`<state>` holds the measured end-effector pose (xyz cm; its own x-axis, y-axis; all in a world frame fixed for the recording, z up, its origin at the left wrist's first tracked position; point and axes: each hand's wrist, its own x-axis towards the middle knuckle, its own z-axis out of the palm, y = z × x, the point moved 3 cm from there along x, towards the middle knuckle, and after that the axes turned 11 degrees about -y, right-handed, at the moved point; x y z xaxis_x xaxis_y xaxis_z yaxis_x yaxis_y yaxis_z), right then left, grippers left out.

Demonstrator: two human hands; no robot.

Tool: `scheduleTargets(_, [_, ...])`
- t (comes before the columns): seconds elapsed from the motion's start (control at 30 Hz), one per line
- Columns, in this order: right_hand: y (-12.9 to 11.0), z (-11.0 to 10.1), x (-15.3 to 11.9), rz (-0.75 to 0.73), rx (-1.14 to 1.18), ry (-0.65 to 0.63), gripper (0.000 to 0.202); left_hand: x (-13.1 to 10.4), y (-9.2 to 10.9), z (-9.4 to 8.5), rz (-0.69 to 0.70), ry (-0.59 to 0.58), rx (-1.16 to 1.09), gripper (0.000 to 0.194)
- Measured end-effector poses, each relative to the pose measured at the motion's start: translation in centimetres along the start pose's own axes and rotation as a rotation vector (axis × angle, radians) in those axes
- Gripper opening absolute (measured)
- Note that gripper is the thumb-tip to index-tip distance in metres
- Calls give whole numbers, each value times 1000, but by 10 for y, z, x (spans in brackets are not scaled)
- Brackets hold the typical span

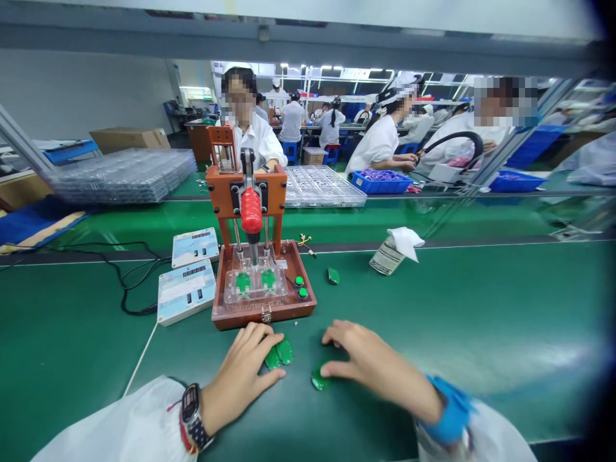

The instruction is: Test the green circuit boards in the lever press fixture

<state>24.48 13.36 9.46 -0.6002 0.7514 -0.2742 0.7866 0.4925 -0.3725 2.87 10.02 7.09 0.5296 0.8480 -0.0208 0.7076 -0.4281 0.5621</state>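
Observation:
My left hand (248, 362) rests on the green mat with its fingers spread, touching two small green circuit boards (285, 351) that lie side by side. To the right, my right hand (359, 356) is open above another green circuit board (318, 380); the thumb is at its edge, and I cannot tell if it presses on it. Just beyond my left hand stands a test fixture (264, 311) with a brown base and a red lever handle (251, 210). Under its clear plate two green boards (268, 278) show. A single green board (333, 276) lies right of the fixture.
Two digital meters (187, 292) with black cables sit left of the fixture. A labelled bottle with white tissue (389, 255) stands at the back right. Behind the bench edge are stacked clear trays (129, 176), a blue bin (382, 185) and several co-workers in white.

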Motion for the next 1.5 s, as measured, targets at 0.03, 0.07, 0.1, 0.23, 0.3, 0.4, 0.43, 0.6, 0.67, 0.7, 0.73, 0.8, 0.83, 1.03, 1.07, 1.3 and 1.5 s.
scheduleTargets(0.03, [-2,7,-5,63,-90,17,38,0,0,1,4,-3,-11,41])
scheduleTargets(0.07, [-5,14,-10,112,-176,41,40,0,-1,2,8,-1,-21,41])
scheduleTargets(0.1, [-9,22,-13,136,-243,61,39,0,-1,4,12,5,-28,43])
scheduleTargets(0.23, [-20,34,-13,40,-257,81,35,2,-1,9,24,39,-52,44])
scheduleTargets(0.3, [-19,29,-8,-44,-167,62,39,5,1,11,19,36,-67,43])
scheduleTargets(0.4, [-9,20,0,-129,-62,16,47,9,6,12,11,40,-67,48])
scheduleTargets(0.43, [-5,17,3,-152,-46,5,51,10,7,12,11,45,-62,51])
scheduleTargets(0.6, [-10,-34,10,-298,3,116,45,12,11,11,39,56,-14,49])
scheduleTargets(0.67, [-29,-72,8,-363,32,299,32,12,13,11,49,49,12,44])
scheduleTargets(0.7, [-41,-92,7,-411,32,424,29,13,13,11,52,41,21,42])
scheduleTargets(0.73, [-54,-111,5,-468,16,561,29,13,14,11,54,34,27,40])
scheduleTargets(0.8, [-78,-140,5,-590,-48,828,31,14,14,10,50,23,29,37])
scheduleTargets(0.83, [-87,-149,7,-645,-86,926,32,14,13,10,47,22,26,37])
scheduleTargets(1.03, [-107,-152,64,-903,-181,1017,37,14,8,11,79,19,-36,40])
scheduleTargets(1.07, [-108,-150,72,-952,-187,1038,35,14,7,11,80,18,-49,41])
scheduleTargets(1.3, [-140,-227,83,-955,285,1153,32,15,5,11,78,6,-171,45])
scheduleTargets(1.5, [-117,-298,141,-423,545,462,34,14,-1,8,66,-28,-236,49])
